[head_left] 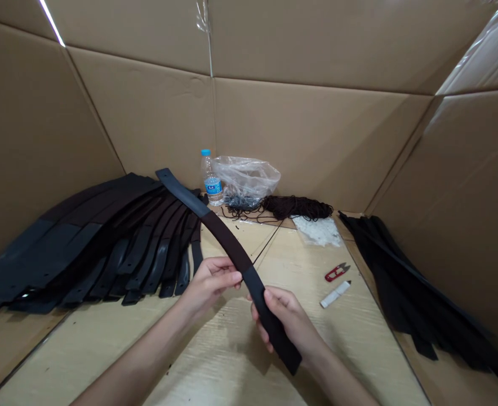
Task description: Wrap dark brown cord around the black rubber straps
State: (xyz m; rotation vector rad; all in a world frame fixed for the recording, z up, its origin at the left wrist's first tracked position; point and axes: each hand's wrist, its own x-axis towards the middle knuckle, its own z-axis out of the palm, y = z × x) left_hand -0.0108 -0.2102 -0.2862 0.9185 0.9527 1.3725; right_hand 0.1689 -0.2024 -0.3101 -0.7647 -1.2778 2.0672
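Note:
A long curved dark strip [227, 239] slants across the middle, its central section covered in dark brown material and its upper end grey-black with a small hole. My right hand [285, 318] is wrapped round the lower part of the strip. At the strip's left edge, my left hand [215, 280] is closed in a pinch near the lower end of the brown section; what lies between its fingertips is too small to make out. A thin dark cord [268, 242] runs from the strip up to a tangled brown cord pile [297, 207].
Many similar strips [126, 225] lie piled at the left, and more black strips [405, 282] at the right. A water bottle [213, 183] and clear plastic bag [249, 175] stand at the back. Red snips [336, 272] and a white-handled blade [336, 294] lie right of centre.

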